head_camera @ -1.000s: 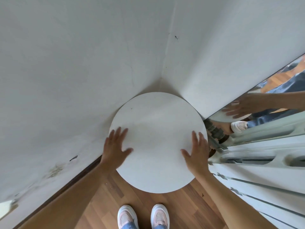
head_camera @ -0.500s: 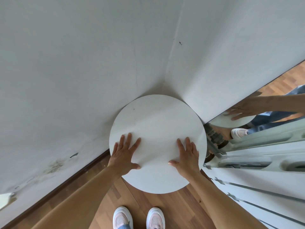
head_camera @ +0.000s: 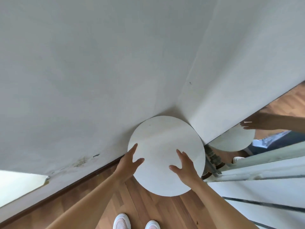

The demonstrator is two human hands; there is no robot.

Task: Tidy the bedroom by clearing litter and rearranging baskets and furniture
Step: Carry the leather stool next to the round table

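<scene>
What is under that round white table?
Wooden floor shows around the round white table; its top hides its base and anything beneath, so those cannot be seen.

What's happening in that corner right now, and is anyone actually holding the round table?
A person stands over a small round white table that sits tucked into the corner where two white walls meet. The left hand and right hand are spread over the near half of its top, fingers straight, gripping nothing. Whether they press on it or hover just above cannot be told. A mirror on the right reflects the table and one hand.
</scene>
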